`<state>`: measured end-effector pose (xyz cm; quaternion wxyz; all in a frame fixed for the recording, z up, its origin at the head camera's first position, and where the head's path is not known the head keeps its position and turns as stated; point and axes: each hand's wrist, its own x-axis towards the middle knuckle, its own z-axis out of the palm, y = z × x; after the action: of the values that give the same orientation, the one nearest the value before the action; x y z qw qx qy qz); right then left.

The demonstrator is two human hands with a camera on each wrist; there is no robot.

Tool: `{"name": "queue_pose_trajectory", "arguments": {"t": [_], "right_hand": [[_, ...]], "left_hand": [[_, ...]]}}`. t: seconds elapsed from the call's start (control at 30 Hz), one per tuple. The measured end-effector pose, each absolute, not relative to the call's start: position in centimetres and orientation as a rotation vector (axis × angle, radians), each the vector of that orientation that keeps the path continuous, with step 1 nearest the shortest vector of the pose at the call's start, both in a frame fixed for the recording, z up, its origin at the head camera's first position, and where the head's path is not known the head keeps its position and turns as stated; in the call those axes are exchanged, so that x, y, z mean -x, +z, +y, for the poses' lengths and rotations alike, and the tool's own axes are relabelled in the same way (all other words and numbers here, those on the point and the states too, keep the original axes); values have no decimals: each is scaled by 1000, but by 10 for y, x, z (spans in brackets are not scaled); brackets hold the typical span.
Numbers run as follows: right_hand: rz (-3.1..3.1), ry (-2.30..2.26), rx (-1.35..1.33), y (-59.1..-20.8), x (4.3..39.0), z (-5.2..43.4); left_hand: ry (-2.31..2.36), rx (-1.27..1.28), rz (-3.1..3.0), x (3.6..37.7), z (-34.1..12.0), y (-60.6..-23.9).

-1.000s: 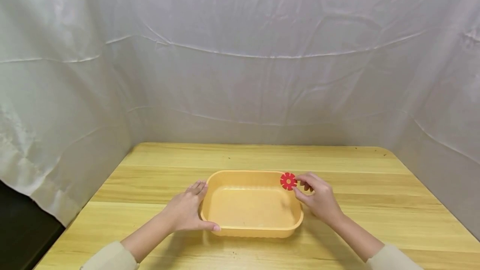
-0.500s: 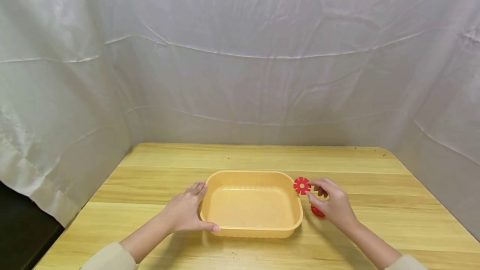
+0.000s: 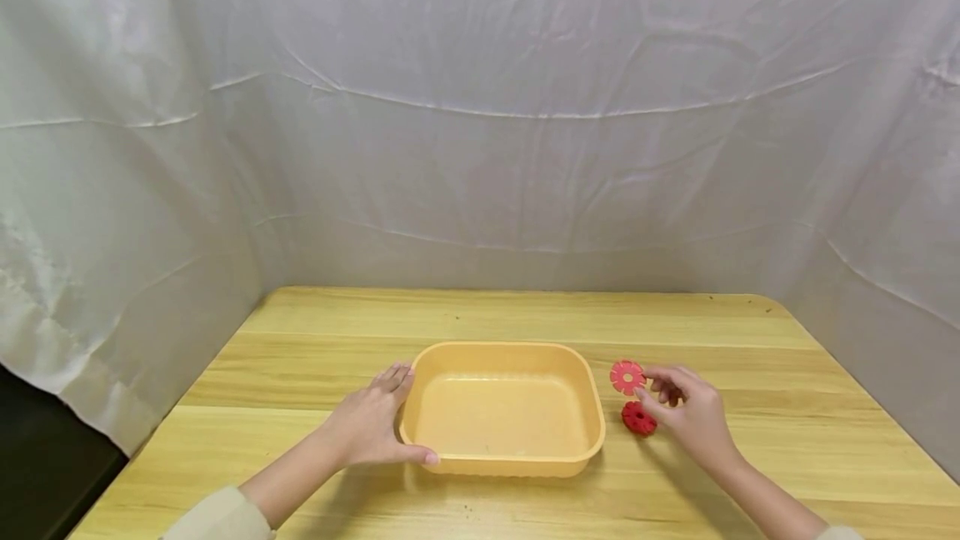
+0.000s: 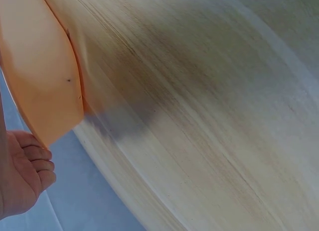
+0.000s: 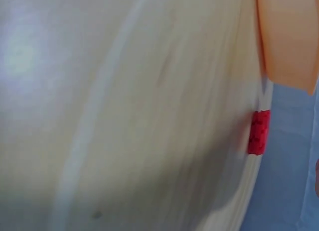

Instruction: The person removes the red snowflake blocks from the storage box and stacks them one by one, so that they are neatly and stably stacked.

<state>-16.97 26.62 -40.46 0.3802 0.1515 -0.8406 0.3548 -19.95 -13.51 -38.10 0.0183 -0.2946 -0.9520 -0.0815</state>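
My left hand [image 3: 375,417] holds the left end of a yellow-orange rectangular plastic basin [image 3: 600,407], fingers at its left rim and thumb along the front edge. In the left wrist view the fingers [image 4: 41,164] bend beside the basin's wall [image 4: 45,76]. To the basin's right, my right hand [image 3: 690,415] pinches the edge of a red notched interlocking disc [image 3: 627,377] with a hole in its centre. Below that disc, a short stack of matching red discs [image 3: 639,418] sits on the table; the right wrist view shows the stack [image 5: 258,132] from the side.
The wood-grain table [image 3: 360,515] lies under everything, with small dark specks on it. Pale grey fabric [image 3: 525,190] hangs behind and along both sides. A black surface [image 3: 45,457] shows at the lower left.
My right hand has moved right with the disc, from over the basin's right rim to beside the stack. The stack, earlier hidden behind the hand, now shows. My left hand stays put.
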Motion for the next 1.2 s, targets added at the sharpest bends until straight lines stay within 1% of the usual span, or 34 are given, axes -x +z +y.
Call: {"name": "queue_pose_trajectory", "arguments": {"t": [0.47, 0.73, 0.9, 1.2], "right_hand": [[-2418, 1125, -7, -415, 157, 272], [-2518, 1222, 162, -424, 155, 275], [-2561, 1198, 213, -431, 155, 278], [-2550, 1196, 226, -441, 154, 284]], "left_hand": [[-321, 886, -2995, 198, -136, -381], [-322, 879, -2995, 199, -137, -383], [-327, 880, -2979, 199, -136, -384], [-320, 887, -2979, 199, -136, -384]]}}
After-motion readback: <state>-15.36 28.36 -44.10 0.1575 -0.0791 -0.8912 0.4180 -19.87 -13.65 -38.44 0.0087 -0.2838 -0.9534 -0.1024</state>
